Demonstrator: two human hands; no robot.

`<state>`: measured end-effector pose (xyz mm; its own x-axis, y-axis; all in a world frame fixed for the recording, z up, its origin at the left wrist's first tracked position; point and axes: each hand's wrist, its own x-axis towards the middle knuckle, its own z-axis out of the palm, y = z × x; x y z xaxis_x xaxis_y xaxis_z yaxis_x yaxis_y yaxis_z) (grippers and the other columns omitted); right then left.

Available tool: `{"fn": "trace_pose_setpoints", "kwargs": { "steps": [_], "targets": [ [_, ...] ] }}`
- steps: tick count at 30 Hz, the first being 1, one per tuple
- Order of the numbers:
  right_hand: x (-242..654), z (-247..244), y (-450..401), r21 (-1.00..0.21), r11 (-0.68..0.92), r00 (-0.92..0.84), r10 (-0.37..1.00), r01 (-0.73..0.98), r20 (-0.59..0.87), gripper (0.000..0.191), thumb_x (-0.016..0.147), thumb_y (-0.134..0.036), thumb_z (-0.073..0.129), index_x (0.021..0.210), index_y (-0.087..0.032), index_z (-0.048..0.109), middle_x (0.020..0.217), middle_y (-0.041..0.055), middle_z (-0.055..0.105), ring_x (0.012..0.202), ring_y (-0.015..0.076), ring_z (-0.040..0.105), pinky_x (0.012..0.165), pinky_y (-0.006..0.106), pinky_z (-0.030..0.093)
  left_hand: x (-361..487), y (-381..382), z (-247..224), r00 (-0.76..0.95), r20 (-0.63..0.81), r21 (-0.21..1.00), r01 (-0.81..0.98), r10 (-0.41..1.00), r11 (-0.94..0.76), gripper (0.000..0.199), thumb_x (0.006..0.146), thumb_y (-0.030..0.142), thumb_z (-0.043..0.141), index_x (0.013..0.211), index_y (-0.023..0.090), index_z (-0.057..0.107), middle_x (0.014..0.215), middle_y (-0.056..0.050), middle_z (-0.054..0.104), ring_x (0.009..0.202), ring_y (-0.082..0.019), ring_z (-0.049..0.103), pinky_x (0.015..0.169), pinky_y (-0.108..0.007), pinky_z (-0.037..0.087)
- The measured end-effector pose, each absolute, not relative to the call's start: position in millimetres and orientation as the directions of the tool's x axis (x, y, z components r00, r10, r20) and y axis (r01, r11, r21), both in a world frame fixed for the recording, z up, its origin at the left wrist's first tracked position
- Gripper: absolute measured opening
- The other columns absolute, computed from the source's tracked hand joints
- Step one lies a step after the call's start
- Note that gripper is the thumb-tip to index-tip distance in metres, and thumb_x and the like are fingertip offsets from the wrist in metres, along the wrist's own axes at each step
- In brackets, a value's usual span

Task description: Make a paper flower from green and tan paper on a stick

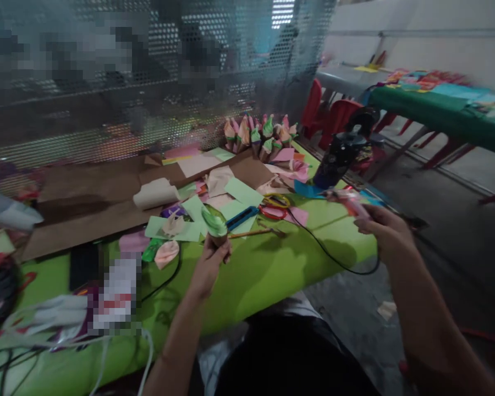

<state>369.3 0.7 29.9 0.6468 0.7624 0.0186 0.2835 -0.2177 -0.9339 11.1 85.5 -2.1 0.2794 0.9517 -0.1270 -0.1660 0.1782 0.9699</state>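
Observation:
A small paper ice cream cone with a green swirled top is upright in my left hand, whose fingers are wrapped round its brown base. Out to the right, my right hand grips a pinkish glue gun, slightly blurred, its tip pointing left; a black cord hangs from it and loops over the green table cover. Just beyond the cone lie a blue cutter, a thin wooden stick and scissors with red and yellow handles.
Several finished paper cones stand at the table's back, near a dark tumbler. Brown paper and green sheets cover the middle. White cables lie front left. Red chairs and another table are at right.

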Motion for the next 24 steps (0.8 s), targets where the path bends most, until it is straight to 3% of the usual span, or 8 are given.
{"fn": "trace_pose_setpoints", "kwargs": {
  "steps": [3,5,7,11,14,17,24],
  "targets": [
    [345.4,48.9,-5.8,-0.992,0.007,0.554,0.830,-0.128,-0.065,0.038,0.048,-0.027,0.075,0.086,-0.025,0.068,0.082,0.0038,0.064,0.059,0.0155,0.052,0.048,0.028,0.038,14.6,84.6,-3.7,0.297,-0.115,0.976,-0.145,0.948,0.164,0.038,0.075,0.047,0.076,0.095,0.020,0.058,0.071,0.005,0.050,0.061,-0.009,0.042,0.056,-0.022,0.036],
    [330.5,56.9,-3.4,-0.953,-0.060,0.388,0.905,-0.296,-0.177,0.030,0.053,-0.034,0.072,0.082,-0.023,0.072,0.079,0.0072,0.064,0.059,0.0173,0.052,0.046,0.030,0.038,15.8,84.8,-4.6,0.302,-0.115,0.980,-0.119,0.947,0.157,0.037,0.076,0.047,0.075,0.094,0.020,0.057,0.071,0.006,0.048,0.060,-0.008,0.039,0.056,-0.022,0.035],
    [317.6,60.2,3.5,-0.933,-0.106,0.312,0.924,-0.344,-0.220,0.028,0.053,-0.034,0.073,0.079,-0.024,0.073,0.075,0.0066,0.064,0.060,0.0182,0.054,0.049,0.031,0.043,15.6,85.1,-5.4,0.307,-0.114,0.983,-0.101,0.945,0.152,0.040,0.075,0.047,0.075,0.099,0.021,0.056,0.073,0.006,0.047,0.062,-0.008,0.039,0.056,-0.022,0.034],
    [296.9,61.6,19.2,-0.967,-0.075,0.280,0.949,-0.243,-0.144,0.029,0.049,-0.027,0.081,0.077,-0.024,0.073,0.075,0.0043,0.070,0.059,0.0162,0.057,0.052,0.029,0.046,13.3,84.3,-5.2,0.327,-0.087,0.988,-0.095,0.941,0.124,0.040,0.077,0.046,0.072,0.104,0.022,0.054,0.078,0.005,0.047,0.066,-0.009,0.039,0.057,-0.021,0.035],
    [283.8,64.3,26.3,-0.984,-0.118,0.094,0.987,-0.136,-0.131,0.026,0.055,-0.034,0.085,0.074,-0.020,0.073,0.067,0.0060,0.070,0.047,0.0114,0.046,0.044,0.027,0.037,13.3,83.7,-4.8,0.317,-0.066,0.993,-0.069,0.946,0.093,0.033,0.080,0.044,0.069,0.099,0.021,0.053,0.080,0.004,0.046,0.069,-0.010,0.040,0.060,-0.021,0.037],
    [271.9,67.9,31.3,-0.992,-0.116,-0.021,0.993,-0.048,-0.115,0.037,0.061,-0.048,0.085,0.080,-0.019,0.073,0.066,0.0072,0.070,0.046,0.0120,0.047,0.040,0.024,0.033,14.8,84.9,-6.1,0.273,-0.082,0.996,-0.019,0.958,0.090,0.034,0.079,0.041,0.070,0.102,0.021,0.055,0.082,0.002,0.049,0.073,-0.012,0.043,0.063,-0.022,0.039],
    [255.6,69.4,41.6,-0.976,-0.088,-0.109,0.988,0.201,-0.112,0.048,0.064,-0.058,0.084,0.088,-0.018,0.077,0.075,0.0079,0.073,0.053,0.0122,0.051,0.043,0.023,0.039,14.5,86.2,-8.3,0.270,-0.076,0.997,0.033,0.960,0.070,0.035,0.079,0.041,0.069,0.104,0.020,0.057,0.093,0.000,0.056,0.079,-0.013,0.046,0.072,-0.024,0.043]
  ]
}}
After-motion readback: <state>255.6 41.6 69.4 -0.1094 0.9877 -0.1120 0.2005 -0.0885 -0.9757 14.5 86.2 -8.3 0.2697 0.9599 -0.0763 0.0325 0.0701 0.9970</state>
